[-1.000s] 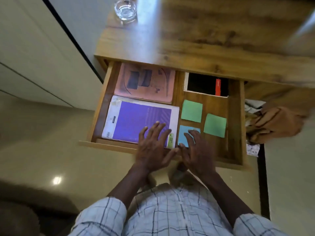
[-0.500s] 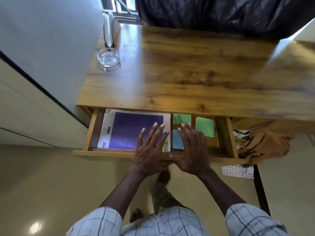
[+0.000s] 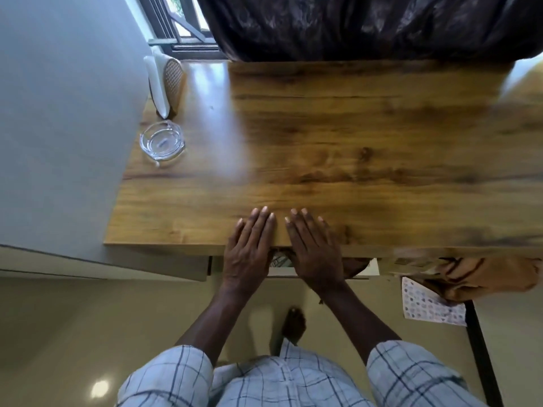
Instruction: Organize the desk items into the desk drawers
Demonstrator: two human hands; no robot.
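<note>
The wooden desk [image 3: 338, 148] fills the middle of the view. Its drawer [image 3: 282, 264] is pushed in under the front edge, and only a thin slice of it and a bit of paper show between my hands. My left hand [image 3: 248, 251] and my right hand [image 3: 316, 251] lie side by side at the front edge. Their fingers are straight, the fingertips reach over the desk top and the palms cover the drawer front. Neither hand holds anything. The notebooks and sticky notes inside are hidden.
A glass ashtray [image 3: 162, 140] sits at the desk's left side, with a white and woven object [image 3: 166, 83] behind it against the wall. A brown cloth [image 3: 482, 276] and a dotted paper [image 3: 432, 304] hang at the right front. Dark curtain [image 3: 367, 24] behind.
The drawer has slid in from wide open to nearly closed under both hands. The purple notebook and the sticky notes have gone out of sight.
</note>
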